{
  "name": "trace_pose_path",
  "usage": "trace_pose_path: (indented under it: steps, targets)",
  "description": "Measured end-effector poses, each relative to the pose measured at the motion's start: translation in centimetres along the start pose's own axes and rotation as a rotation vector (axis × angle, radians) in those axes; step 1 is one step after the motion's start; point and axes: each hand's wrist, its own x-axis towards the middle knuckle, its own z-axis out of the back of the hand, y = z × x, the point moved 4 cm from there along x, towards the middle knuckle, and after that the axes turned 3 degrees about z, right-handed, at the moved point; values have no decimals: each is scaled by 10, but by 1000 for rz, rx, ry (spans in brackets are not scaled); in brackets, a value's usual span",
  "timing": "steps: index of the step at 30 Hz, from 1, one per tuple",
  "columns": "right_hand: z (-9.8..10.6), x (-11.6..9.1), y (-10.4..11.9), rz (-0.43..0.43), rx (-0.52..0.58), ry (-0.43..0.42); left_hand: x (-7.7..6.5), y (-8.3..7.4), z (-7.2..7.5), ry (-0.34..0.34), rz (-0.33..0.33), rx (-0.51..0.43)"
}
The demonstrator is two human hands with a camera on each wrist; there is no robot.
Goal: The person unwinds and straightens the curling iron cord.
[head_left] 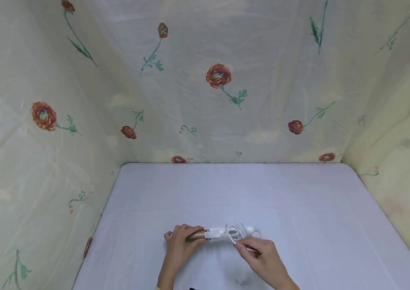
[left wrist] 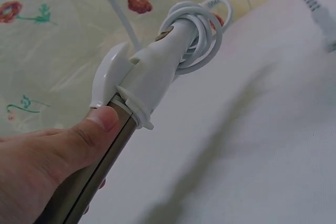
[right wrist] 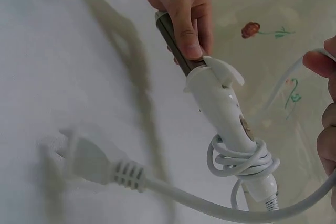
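Seen from its middle, our pale lilac-white tabletop (head_left: 263,193) runs straight across at twelve o'clock, rounds its far corners near ten and two, and widens toward eight and four. Soft shadows (head_left: 235,274) lie on it around six.

Curling iron (head_left: 217,234) was two-tone: white handle (left wrist: 152,69), bronze-brown barrel (left wrist: 84,187) with a dark line running lengthwise. Lever (left wrist: 107,77) was glossy white; oval button (right wrist: 245,128) was gold-brown. Cord (right wrist: 247,163) and plug (right wrist: 92,163) were both plain white. Counter (head_left: 205,193) read pale lavender-white, no print, with grey-brown shadows in the wrist views. Cloth (head_left: 190,52) behind was cream, greyer at the back, yellower on the right. Its print was scattered single-stem flowers: rust-orange blooms (head_left: 218,75), a few with mint-and-purple centres, green stems and leaves (head_left: 239,98), plus small faint pinkish buds.
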Motion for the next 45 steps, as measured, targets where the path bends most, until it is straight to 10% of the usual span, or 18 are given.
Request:
trace_pose_path:
  steps: [22,45]
  targets:
    - [17,28,7,16,-24,-65,-4,9,2,35,-61,-2]
    - [24,39,-66,-66,-45,16,1,8,20,110,-85,-85]
